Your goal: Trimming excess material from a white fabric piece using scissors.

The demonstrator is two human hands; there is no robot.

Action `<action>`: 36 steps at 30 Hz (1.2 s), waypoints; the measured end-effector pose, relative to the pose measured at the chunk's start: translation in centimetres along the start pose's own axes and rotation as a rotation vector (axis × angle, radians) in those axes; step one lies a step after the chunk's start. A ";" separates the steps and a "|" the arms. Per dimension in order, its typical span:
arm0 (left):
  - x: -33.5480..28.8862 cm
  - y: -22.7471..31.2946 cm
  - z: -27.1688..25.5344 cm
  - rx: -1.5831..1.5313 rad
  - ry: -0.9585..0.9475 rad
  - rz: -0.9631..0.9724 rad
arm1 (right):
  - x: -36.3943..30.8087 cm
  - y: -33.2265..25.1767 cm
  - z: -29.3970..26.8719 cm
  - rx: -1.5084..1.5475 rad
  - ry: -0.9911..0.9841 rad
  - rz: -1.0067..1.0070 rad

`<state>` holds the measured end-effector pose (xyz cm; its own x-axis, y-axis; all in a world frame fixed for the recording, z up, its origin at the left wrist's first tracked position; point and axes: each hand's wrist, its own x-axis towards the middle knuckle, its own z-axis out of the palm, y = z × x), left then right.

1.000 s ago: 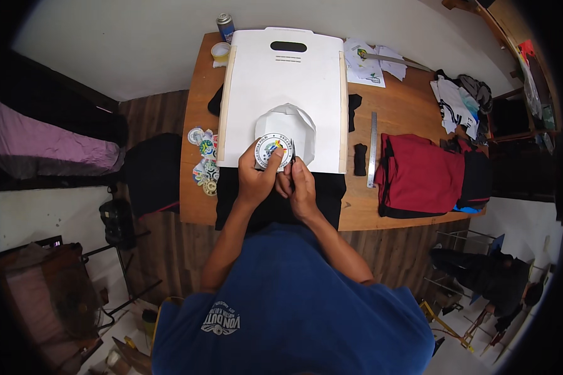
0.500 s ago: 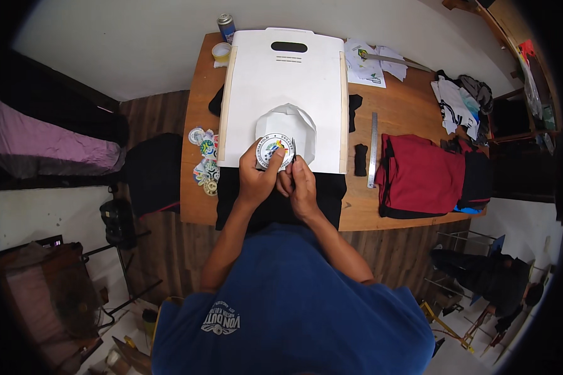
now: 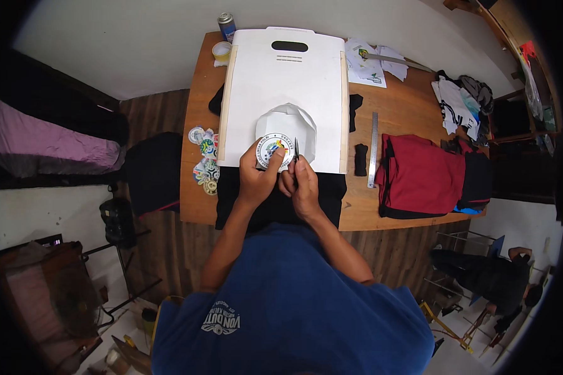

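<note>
Between the thumb and fingers of my left hand (image 3: 254,178) is a round white sticker (image 3: 268,143) printed with a colourful emblem and a dark ring of lettering. My right hand (image 3: 304,192) grips small scissors (image 3: 296,149), whose dark blades point away from me along the sticker's right edge. Their handles are mostly hidden by my fingers. A curved, cut-away piece of white paper (image 3: 303,125) loops around the far and right sides of the sticker. Both hands are over the near edge of a white board (image 3: 288,84), which lies over black fabric (image 3: 278,203).
Several round emblem stickers (image 3: 207,150) lie on the wooden table (image 3: 356,212) at the left. A spray can (image 3: 226,26) and a tub (image 3: 221,51) stand at the back. On the right are a steel ruler (image 3: 373,150) and folded red-and-black garments (image 3: 422,178). Another person (image 3: 497,281) is at lower right.
The scissor blades have shifted slightly right and look more spread. My left hand and the sticker stay nearly in place. At lower right, the other person's arm has moved.
</note>
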<state>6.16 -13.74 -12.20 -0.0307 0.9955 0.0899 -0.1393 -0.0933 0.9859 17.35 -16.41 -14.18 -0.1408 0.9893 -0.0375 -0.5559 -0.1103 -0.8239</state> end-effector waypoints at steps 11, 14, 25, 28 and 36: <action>0.0 -0.2 -0.1 0.000 -0.017 -0.009 | 0.0 0.1 0.0 -0.008 -0.018 0.009; 0.0 -0.2 -0.1 -0.002 -0.009 -0.005 | 0.0 0.1 -0.1 -0.015 -0.029 0.002; 0.0 0.0 -0.2 0.004 -0.012 -0.029 | 0.0 -0.1 -0.1 0.006 -0.010 0.037; 0.1 -0.1 -0.2 0.019 -0.026 -0.009 | 0.0 0.0 -0.2 0.006 -0.017 0.032; 0.1 -0.3 -0.2 0.017 -0.031 -0.011 | 0.1 -0.1 -0.1 0.022 -0.023 0.038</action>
<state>5.96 -13.64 -12.49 0.0019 0.9965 0.0833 -0.1227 -0.0825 0.9890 17.49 -16.34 -14.20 -0.1812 0.9819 -0.0555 -0.5672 -0.1505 -0.8097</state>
